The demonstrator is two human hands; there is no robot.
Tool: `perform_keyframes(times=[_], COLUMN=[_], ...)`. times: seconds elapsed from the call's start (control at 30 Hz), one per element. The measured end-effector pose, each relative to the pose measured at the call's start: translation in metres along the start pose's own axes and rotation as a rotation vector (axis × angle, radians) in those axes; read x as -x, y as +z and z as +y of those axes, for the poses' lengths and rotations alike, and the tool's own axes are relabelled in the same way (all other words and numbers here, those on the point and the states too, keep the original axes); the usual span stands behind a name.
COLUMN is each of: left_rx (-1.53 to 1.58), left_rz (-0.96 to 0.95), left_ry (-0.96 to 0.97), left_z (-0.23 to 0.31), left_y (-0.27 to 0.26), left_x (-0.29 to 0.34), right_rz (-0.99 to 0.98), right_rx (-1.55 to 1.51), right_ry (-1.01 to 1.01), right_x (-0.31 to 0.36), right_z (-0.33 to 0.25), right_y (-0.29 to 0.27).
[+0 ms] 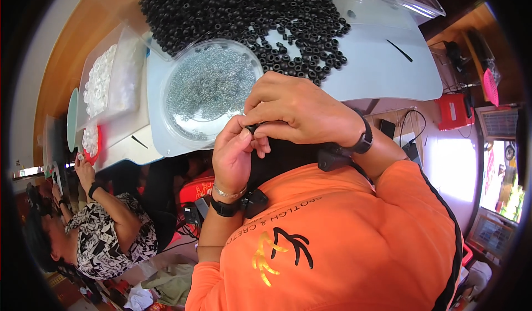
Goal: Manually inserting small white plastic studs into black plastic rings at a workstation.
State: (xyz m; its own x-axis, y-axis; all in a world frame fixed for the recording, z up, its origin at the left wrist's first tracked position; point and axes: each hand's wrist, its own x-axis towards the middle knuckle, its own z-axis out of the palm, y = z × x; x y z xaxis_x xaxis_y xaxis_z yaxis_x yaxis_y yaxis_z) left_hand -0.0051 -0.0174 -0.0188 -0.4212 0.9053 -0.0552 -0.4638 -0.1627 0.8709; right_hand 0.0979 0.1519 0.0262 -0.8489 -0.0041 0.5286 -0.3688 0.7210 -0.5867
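Observation:
My left hand (233, 153) and my right hand (305, 111) meet just in front of the table edge. Between their fingertips is a small black ring-like piece (252, 128), partly hidden by the fingers. Both hands are closed in a pinch on it. Just beyond them stands a round clear tub (191, 129) of tiny transparent rings (213, 81). A large heap of black rings (221, 11) spreads over the far side of the table, with loose ones reaching close to my right hand.
On the pale table (382, 70) lies a thin black stick (399, 50). A clear bin (124, 78) holds white rings (100, 83) at left. Another clear box (388, 3) stands far right. A co-worker (116, 228) sits at left, hand near a red dish (98, 144).

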Motion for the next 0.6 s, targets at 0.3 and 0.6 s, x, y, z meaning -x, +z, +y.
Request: perform_keyframes(times=[0.3, 0.6], left_rx=[0.098, 0.147], left_rz=[0.223, 0.215], left_ry=[0.230, 0.223], left_z=[0.014, 0.011], left_y=[-0.041, -0.050], left_x=[0.035, 0.043], right_rz=[-0.032, -0.156], right_rx=[0.268, 0.493], right_ry=[0.122, 0.012], right_x=[-0.023, -0.039], right_z=[0.024, 0.027], right_y=[0.030, 0.068])
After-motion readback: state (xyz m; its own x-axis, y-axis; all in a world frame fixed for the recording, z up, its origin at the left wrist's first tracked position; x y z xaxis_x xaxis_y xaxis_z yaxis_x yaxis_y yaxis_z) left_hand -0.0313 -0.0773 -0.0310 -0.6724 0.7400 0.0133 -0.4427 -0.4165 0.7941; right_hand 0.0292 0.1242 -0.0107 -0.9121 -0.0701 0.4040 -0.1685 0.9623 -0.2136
